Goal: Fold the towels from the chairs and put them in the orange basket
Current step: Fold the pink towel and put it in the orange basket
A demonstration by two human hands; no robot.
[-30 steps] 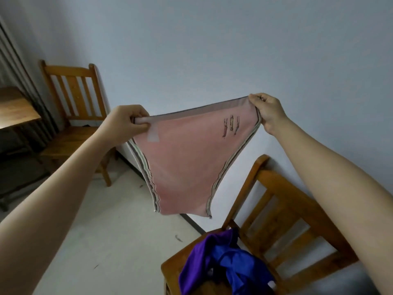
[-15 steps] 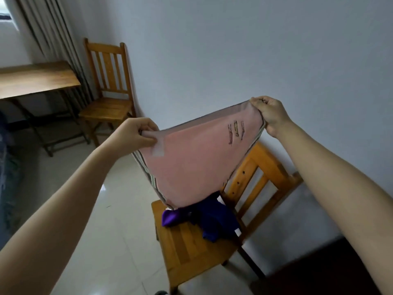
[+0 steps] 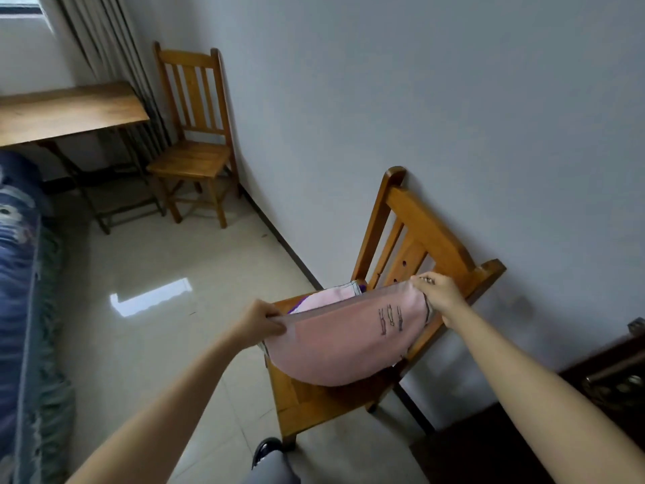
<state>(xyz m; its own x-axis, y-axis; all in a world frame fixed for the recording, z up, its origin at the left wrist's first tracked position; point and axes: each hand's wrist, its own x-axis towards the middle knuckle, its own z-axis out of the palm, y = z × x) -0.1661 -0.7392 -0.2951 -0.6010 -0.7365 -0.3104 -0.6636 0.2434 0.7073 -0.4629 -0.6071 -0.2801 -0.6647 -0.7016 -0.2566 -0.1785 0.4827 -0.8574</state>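
A person held a pink towel [image 3: 342, 347] stretched by its top edge above the seat of a wooden chair [image 3: 432, 228] that stood against a grey wall [image 3: 419, 99]. The left hand [image 3: 256, 324] pinched one upper corner, its fingers [image 3: 275, 328] curled tight on the cloth. The right hand [image 3: 441, 296] gripped the opposite corner the same way, just in front of the chair's backrest. The towel's lower part sagged onto the seat, where a sliver of purple cloth [image 3: 363, 287] showed behind it. A second wooden chair [image 3: 195, 162] stood farther along the wall, beside a tabletop [image 3: 69, 110] and curtains [image 3: 104, 47].
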